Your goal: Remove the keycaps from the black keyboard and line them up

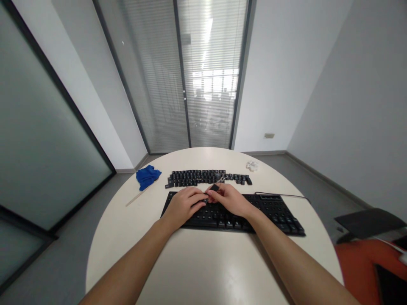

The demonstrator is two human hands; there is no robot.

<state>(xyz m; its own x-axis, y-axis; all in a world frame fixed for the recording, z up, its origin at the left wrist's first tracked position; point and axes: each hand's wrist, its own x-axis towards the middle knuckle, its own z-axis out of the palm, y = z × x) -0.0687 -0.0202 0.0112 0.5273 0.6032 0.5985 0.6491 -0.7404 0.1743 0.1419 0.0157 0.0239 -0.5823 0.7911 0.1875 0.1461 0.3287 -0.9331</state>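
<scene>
A black keyboard [229, 222] lies across the table, with many key positions bare and some keys in place along its front row. My left hand [184, 205] rests over its left half, thumb and fingers closed on a small dark piece that looks like a keycap [205, 201]. Right beside it, my right hand [230, 198] is closed around a keycap puller, its black handle [215, 187] up between the fingers and thin wires [222, 179] sticking out behind. The fingertips of both hands nearly meet. Loose black keycaps [193, 176] stand in rows just behind the keyboard.
On the round cream table [203, 262], a blue cloth [148, 177] and a thin wooden stick [140, 195] lie at left. Crumpled white tissue [252, 165] sits at the back right. The keyboard cable [282, 195] runs right. An orange-and-black chair [362, 271] stands at right.
</scene>
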